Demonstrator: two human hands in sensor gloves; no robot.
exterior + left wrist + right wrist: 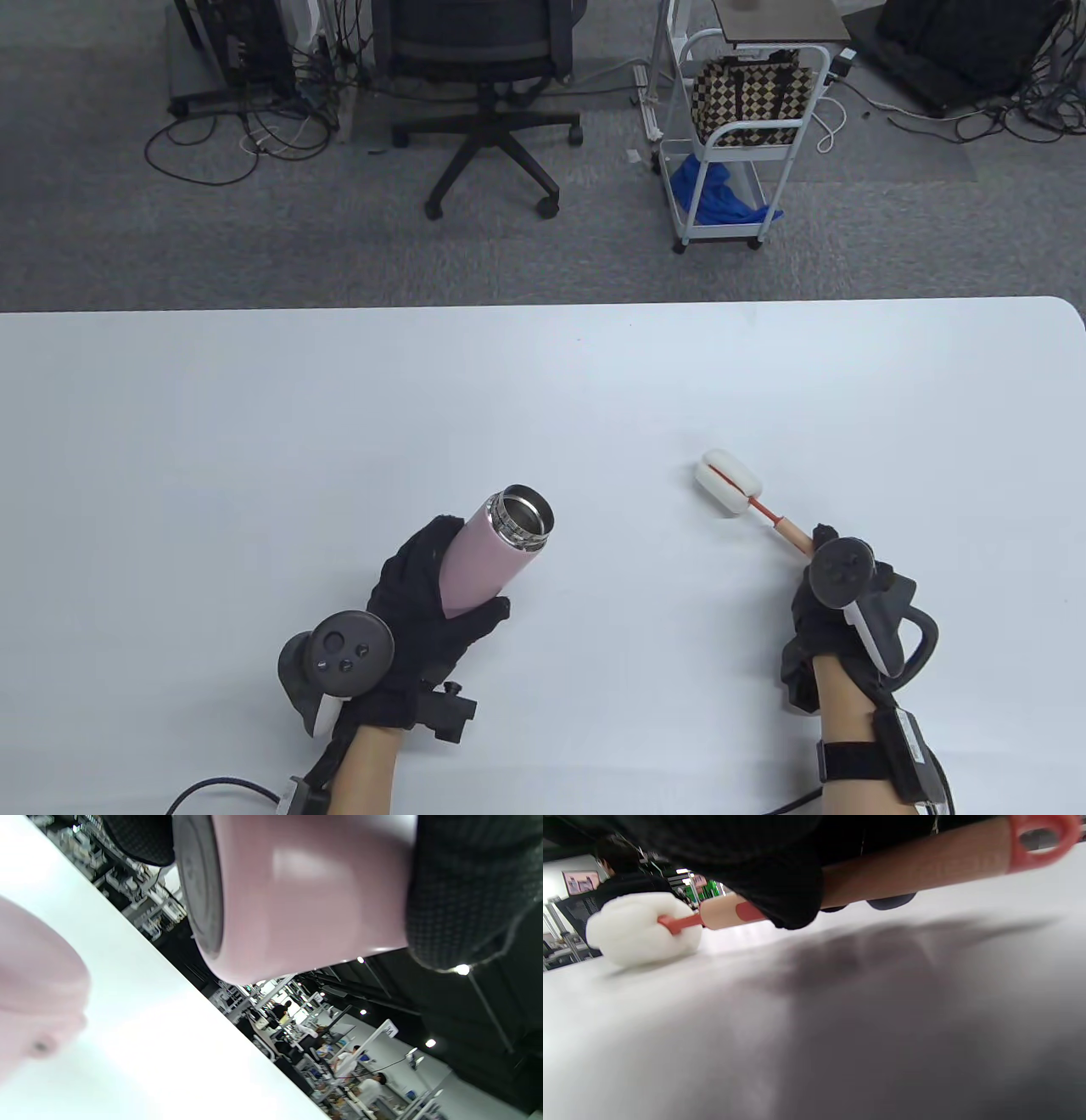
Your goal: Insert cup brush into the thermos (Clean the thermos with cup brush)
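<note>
My left hand [437,594] grips a pink thermos [492,552] around its body and holds it tilted, its open steel mouth [526,512] pointing up and to the right. The left wrist view shows the thermos base [297,891] lifted off the table with my fingers [466,887] around it. My right hand [836,586] holds the wooden handle of the cup brush [785,531]. Its white sponge head [728,482] rests on the table, pointing up and left. The right wrist view shows the handle [916,861] under my fingers [780,878] and the sponge [640,927] touching the table.
The white table [339,407] spreads around both hands; its far edge runs across the middle of the table view. Beyond it stand an office chair [488,76] and a white cart [742,127] on the carpet.
</note>
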